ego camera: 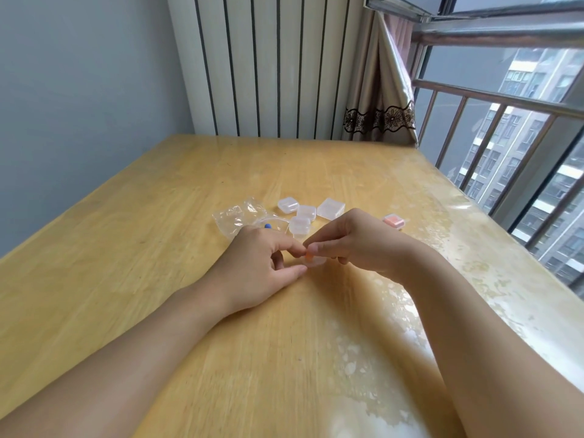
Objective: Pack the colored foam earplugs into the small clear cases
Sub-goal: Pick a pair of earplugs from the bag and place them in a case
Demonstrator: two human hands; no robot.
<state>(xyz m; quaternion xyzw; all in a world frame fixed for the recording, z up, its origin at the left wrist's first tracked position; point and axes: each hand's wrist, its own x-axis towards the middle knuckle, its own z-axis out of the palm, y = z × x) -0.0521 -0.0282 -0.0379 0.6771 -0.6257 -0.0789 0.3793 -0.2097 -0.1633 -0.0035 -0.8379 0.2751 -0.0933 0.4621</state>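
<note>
At the centre of the frame both hands met over a small clear case lying on the wooden table. The left hand and the right hand each pinched an orange foam earplug between fingertips, right above that case (how far in it sat was hidden by the fingers). Just above the hands lay a crumpled clear plastic bag with a blue earplug at its edge, and four closed clear cases clustered together. To their right, a case holding orange earplugs sat apart.
</note>
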